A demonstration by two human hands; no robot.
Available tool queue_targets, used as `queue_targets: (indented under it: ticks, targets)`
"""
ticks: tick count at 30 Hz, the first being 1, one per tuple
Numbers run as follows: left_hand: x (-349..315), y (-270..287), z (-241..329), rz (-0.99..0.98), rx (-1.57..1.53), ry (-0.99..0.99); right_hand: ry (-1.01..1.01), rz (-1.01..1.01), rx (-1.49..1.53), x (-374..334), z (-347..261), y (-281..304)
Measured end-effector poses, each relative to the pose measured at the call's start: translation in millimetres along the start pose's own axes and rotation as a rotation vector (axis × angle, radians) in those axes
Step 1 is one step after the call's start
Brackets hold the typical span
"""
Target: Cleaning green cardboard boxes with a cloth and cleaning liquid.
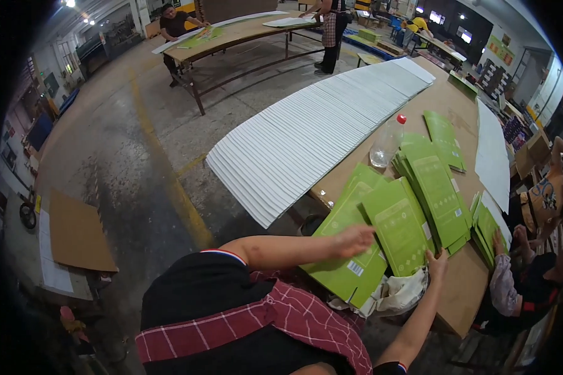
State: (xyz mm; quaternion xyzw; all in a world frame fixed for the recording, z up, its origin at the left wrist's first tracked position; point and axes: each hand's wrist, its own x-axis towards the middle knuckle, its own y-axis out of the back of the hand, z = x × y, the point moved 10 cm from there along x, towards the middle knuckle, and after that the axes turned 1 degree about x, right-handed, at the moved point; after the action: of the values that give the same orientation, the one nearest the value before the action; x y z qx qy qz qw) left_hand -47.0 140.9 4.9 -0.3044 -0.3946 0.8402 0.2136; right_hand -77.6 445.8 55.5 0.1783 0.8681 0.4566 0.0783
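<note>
On the brown table lie several stacks of flat green printed cartons. My right hand grips the lower right corner of one green carton, its thumb and fingers at the edge. My left hand is at the left edge of that carton, above another green carton with a barcode label. Motion blurs the left fingers, so their hold cannot be made out. A crumpled off-white cloth or bag sits below the cartons at the near table edge.
A clear bottle with a red cap stands behind the cartons. Overlapping white sheets form a long row along the table's left side. At right, a co-worker's hands touch more green cartons. Other people work at a far table.
</note>
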Motion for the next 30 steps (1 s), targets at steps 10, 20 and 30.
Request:
queue_targets:
  ticks: [10, 20, 30]
  targets:
    - [57, -38, -55, 0.23, 0.316, 0.066, 0.084, -0.026, 0.045, -23, 3, 4]
    - [3, -75, 2, 0.03, 0.367, -0.156, -0.003, 0.179, 0.812, -105, 32, 91]
    - [-49, -8, 164, 0.19, 0.585, -0.469, -0.267, -0.131, 1.132, -162, 55, 20]
